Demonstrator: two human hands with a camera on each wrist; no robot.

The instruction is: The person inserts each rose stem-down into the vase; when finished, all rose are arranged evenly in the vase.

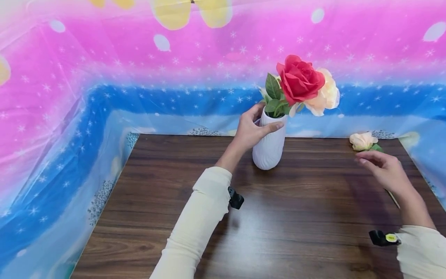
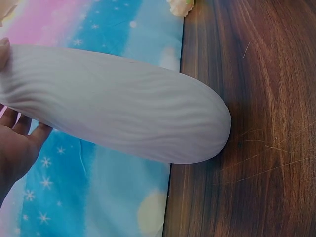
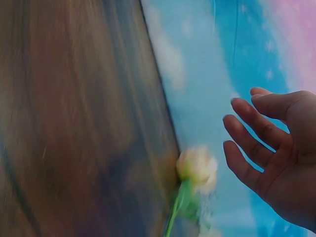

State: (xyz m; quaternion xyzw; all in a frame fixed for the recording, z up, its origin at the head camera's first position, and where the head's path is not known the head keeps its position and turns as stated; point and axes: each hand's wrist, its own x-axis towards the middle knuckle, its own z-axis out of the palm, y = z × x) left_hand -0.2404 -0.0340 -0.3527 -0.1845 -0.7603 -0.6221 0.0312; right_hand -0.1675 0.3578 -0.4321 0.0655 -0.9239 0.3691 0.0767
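Observation:
Near its neck, a white ribbed vase (image 1: 270, 149) is gripped by my left hand (image 1: 248, 130), thumb in front and fingers round the far side. The left wrist view shows the vase's wavy body (image 2: 128, 103) down to its rounded base. A red rose (image 1: 301, 79), pale peach flowers (image 1: 329, 95) and green leaves (image 1: 273, 87) rise from the vase mouth. My right hand (image 1: 386, 170) hovers over the right side of the table, fingers loosely bent and holding nothing. Close to it lies a single pale rose (image 1: 363, 141), its stem partly hidden behind the hand in the head view.
The dark wooden table (image 1: 167, 217) has its back edge against a pink and blue patterned cloth (image 1: 209, 69), which also hangs along the left and right sides. Black wrist cameras (image 1: 236, 198) are strapped to both sleeves.

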